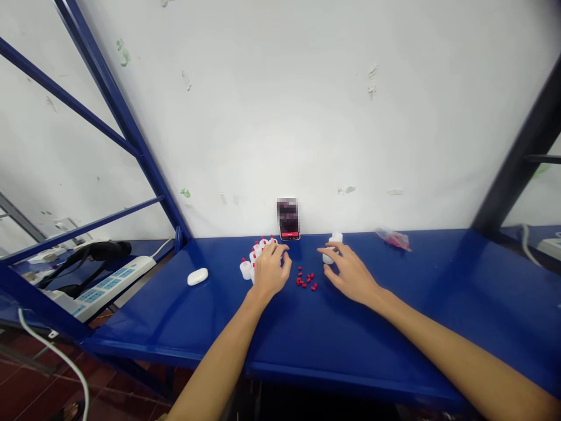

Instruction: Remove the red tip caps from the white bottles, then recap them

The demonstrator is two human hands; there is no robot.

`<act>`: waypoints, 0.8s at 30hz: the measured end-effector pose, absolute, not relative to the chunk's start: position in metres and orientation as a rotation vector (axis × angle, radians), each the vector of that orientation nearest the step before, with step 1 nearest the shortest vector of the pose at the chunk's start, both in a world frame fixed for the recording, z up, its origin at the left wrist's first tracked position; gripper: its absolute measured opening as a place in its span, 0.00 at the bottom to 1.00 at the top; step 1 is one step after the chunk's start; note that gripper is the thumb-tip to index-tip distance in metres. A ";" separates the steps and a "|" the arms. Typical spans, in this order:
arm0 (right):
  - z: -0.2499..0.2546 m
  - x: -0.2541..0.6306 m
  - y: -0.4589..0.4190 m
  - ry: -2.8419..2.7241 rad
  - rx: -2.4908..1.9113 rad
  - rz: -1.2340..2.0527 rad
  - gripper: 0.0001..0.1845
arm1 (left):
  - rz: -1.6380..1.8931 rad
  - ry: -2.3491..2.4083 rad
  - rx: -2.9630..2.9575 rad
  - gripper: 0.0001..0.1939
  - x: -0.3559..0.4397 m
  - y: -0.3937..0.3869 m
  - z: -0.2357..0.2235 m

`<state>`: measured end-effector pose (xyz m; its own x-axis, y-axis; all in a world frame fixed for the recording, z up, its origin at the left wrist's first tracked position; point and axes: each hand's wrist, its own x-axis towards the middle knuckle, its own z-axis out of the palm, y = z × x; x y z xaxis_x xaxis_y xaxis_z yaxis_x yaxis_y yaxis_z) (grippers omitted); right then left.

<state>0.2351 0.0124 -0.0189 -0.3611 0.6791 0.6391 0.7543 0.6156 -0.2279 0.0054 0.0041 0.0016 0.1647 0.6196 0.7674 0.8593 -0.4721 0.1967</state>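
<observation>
My left hand (272,269) is over the right side of a cluster of small white bottles with red caps (246,269). Its fingers are curved and apart, with nothing visible between them; it hides part of the cluster. My right hand (348,270) reaches in from the right, fingers spread, beside small white bottles (336,237) at the back of the table. Whether its fingers touch the nearest bottle is unclear. Several loose red caps (304,283) lie scattered on the blue table between both hands.
A phone (288,219) leans upright against the wall. To the left lies a white rounded case (197,276), and a clear plastic bag with red contents (394,239) is at back right. Beyond the blue frame are a power strip (114,283) and black headphones (103,252).
</observation>
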 end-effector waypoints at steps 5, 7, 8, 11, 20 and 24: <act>-0.020 0.228 0.006 -2.126 -1.006 -0.065 0.19 | -1.193 -1.549 -2.229 0.10 0.010 0.001 0.000; -0.020 0.227 0.005 -2.136 -0.981 -0.039 0.19 | -1.200 -1.557 -2.233 0.10 0.011 0.001 0.000; -0.021 0.226 0.004 -2.140 -0.967 -0.026 0.18 | -1.210 -1.557 -2.231 0.10 0.012 0.001 0.000; -0.019 0.225 0.002 -2.145 -0.924 0.017 0.18 | -1.280 -1.514 -2.221 0.10 0.010 0.002 0.001; -0.004 0.209 -0.021 -2.189 -0.617 0.269 0.21 | -2.023 -1.131 -2.234 0.09 0.029 -0.017 0.003; -0.008 0.197 -0.027 -2.085 -0.427 0.370 0.20 | -2.975 -1.182 -2.125 0.13 0.065 -0.021 0.011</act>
